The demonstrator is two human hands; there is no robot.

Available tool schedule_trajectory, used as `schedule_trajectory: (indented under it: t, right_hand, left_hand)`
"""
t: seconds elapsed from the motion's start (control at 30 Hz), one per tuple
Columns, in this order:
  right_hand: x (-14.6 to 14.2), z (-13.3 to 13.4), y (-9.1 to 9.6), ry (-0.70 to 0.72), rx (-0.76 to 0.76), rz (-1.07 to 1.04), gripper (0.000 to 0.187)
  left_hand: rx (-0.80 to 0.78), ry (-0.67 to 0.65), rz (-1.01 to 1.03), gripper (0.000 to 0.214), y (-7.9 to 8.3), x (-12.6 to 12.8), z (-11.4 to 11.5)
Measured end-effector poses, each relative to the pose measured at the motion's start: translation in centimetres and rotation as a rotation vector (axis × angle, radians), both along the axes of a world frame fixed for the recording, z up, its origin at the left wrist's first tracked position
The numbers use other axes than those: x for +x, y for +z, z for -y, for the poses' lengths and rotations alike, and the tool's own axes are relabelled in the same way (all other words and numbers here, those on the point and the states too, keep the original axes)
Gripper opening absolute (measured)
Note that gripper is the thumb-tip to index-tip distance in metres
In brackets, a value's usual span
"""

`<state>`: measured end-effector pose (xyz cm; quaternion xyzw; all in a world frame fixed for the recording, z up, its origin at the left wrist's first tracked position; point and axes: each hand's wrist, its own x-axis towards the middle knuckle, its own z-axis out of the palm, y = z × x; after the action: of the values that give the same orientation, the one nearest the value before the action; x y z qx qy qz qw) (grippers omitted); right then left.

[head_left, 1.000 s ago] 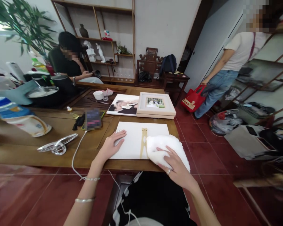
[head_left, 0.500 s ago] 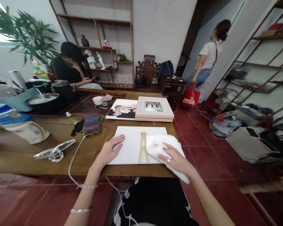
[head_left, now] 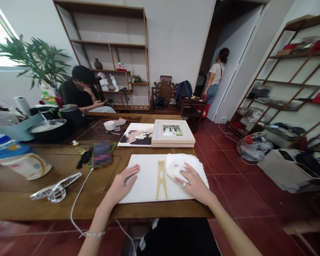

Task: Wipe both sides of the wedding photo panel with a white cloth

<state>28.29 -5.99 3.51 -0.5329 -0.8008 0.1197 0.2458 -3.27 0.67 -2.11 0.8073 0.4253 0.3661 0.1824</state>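
A white rectangular board lies flat near the table's front edge. My left hand rests on its left side, fingers stretched out and holding nothing. On the right part of the board is a folded, fluffy white cloth, with my right hand on top, its fingers bent into the fabric. The cloth covers the board's right side. Between my hands, a flat yellowish shape with two long legs and an oval gap shows on the board, just left of the cloth.
Behind the board are a light picture frame and a printed photo panel. To the left are a corded phone, a shiny metal tool and a blue-capped container. One person sits behind; another stands by the doorway.
My right hand and the cloth have shifted slightly left relative to the board, and the cloth's trailing end is drawn in. The standing person has moved towards the doorway. My view has tilted up.
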Motion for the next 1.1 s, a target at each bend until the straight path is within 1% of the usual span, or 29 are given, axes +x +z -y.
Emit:
schedule_trajectory:
  t: [0.2,0.3,0.37,0.43,0.53,0.6,0.7,0.77,0.83,0.87,0.93,1.0,1.1]
  right_hand:
    - [-0.6,6.5,1.4,0.134,-0.121,0.079,0.02]
    - [-0.3,8.1,1.5,0.185,-0.16,0.122,0.02]
    - [0.0,7.8,1.3,0.176,-0.187,0.122,0.023]
    - [0.4,6.6,1.1,0.13,-0.222,0.097,0.028]
    - [0.8,3.7,0.8,0.061,-0.259,0.087,0.031]
    - [1.1,1.5,0.7,0.042,-0.263,0.118,0.025]
    - [1.2,-1.9,0.7,0.046,-0.216,0.175,0.015]
    - [1.2,-3.6,0.7,0.055,-0.178,0.189,0.016]
    - [1.0,-4.4,0.5,0.072,-0.143,0.186,0.019]
    - [0.9,-4.4,0.4,0.088,-0.124,0.185,0.02]
    - [0.6,-3.3,0.3,0.127,-0.076,0.189,0.02]
    - [0.3,-1.2,0.3,0.167,-0.055,0.193,0.019]
    - [-0.1,3.2,0.6,0.203,-0.091,0.188,0.019]
  left_hand:
    - [-0.028,0.003,0.004,0.033,-0.1,0.0,0.0]
    - [-0.032,0.008,0.011,0.033,0.0,0.0,0.0]
    - [-0.031,0.013,0.014,0.032,0.0,0.0,0.1]
    - [-0.03,0.018,0.009,0.032,0.1,0.0,0.1]
    - [-0.031,0.017,-0.006,0.032,0.3,0.1,0.2]
    - [-0.035,0.019,-0.008,0.033,0.5,0.1,0.3]
    - [-0.046,0.021,-0.001,0.033,0.7,0.2,0.3]
    - [-0.055,0.016,0.004,0.032,0.7,0.1,0.4]
    - [-0.061,0.012,0.011,0.032,0.7,0.1,0.4]
    - [-0.064,0.013,0.015,0.032,0.7,0.1,0.4]
    - [-0.073,0.015,0.021,0.033,0.7,0.1,0.4]
    - [-0.081,0.017,0.023,0.033,0.7,0.1,0.4]
    - [-0.08,0.016,0.026,0.033,0.7,0.1,0.5]
